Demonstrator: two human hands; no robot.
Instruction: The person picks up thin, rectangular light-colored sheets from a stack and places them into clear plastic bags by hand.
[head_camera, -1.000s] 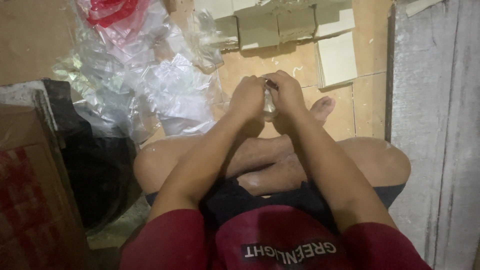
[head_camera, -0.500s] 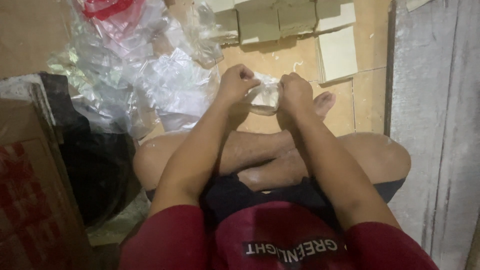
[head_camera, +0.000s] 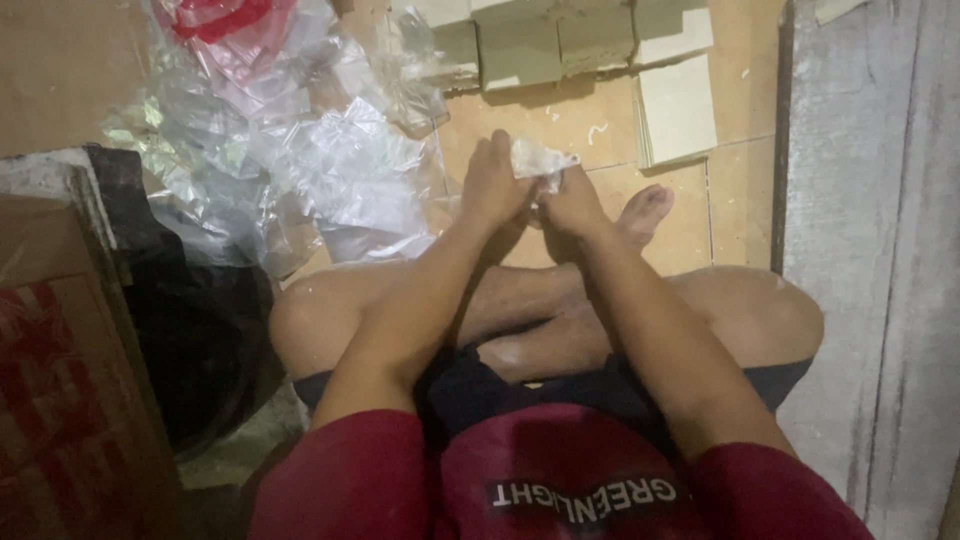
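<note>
Clear plastic bags (head_camera: 300, 150) heaped beside perhaps pale cardboard boxes (head_camera: 560, 40).

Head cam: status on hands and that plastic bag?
Left hand and right hand together, both pinching small clear plastic bag. Bag crumpled, held above tiled floor. Nothing between hands.

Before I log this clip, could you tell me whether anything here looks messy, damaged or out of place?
Nothing looks damaged or spilled. The one untidy spot is the loose heap of clear plastic bags crumpled on the tiled floor, left of the hands. The pale cardboard pieces sit stacked. Left hand and right hand pinch a small clear packet.
</note>
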